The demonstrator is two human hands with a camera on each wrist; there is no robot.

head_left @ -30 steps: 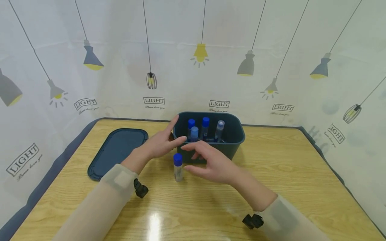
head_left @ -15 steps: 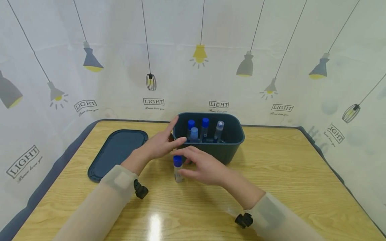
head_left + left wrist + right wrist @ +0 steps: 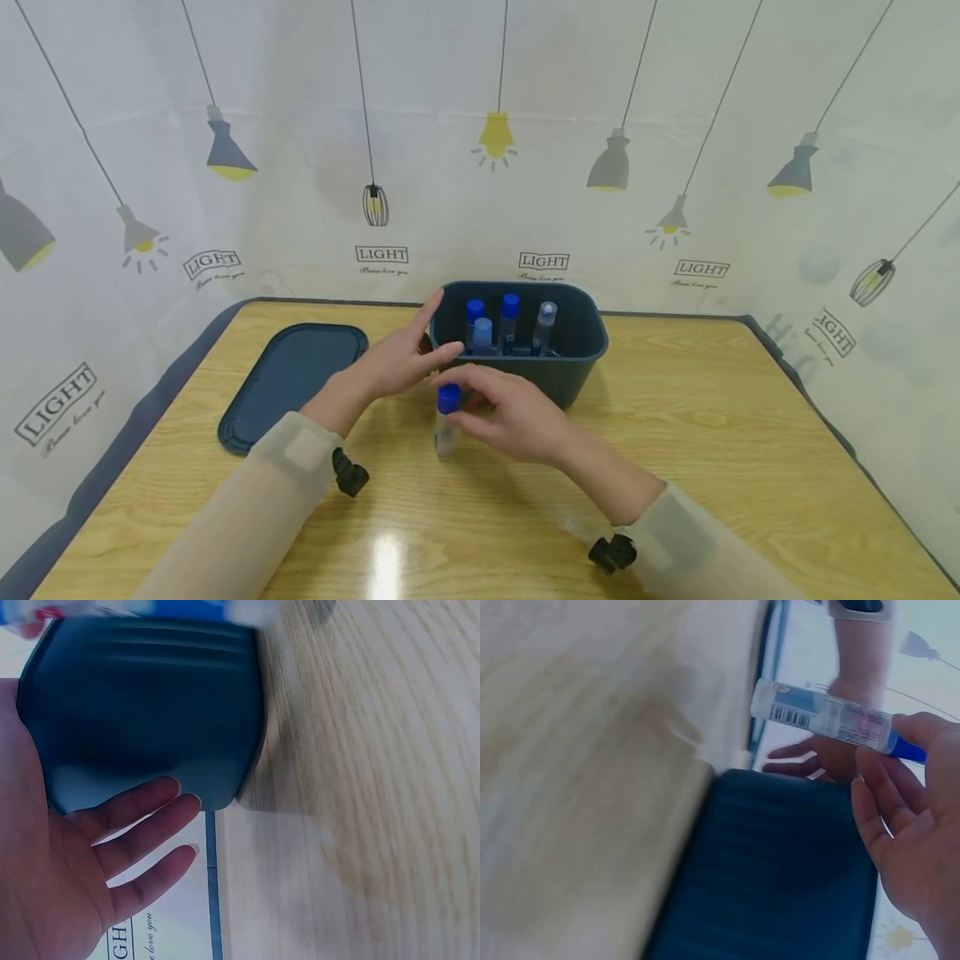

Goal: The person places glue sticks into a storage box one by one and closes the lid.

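Blue-capped tube [image 3: 825,716], cap [image 3: 448,400] pinched by right fingers [image 3: 879,780], body below them; left fingers [image 3: 154,881] apart at dark bin [image 3: 573,373]

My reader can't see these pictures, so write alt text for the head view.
A person's right grip pinches a blue-capped tube in front of a dark bin; the left grip rests at the bin's left end. Four more tubes show inside the bin, and a dark lid lies left of it on a wooden table.
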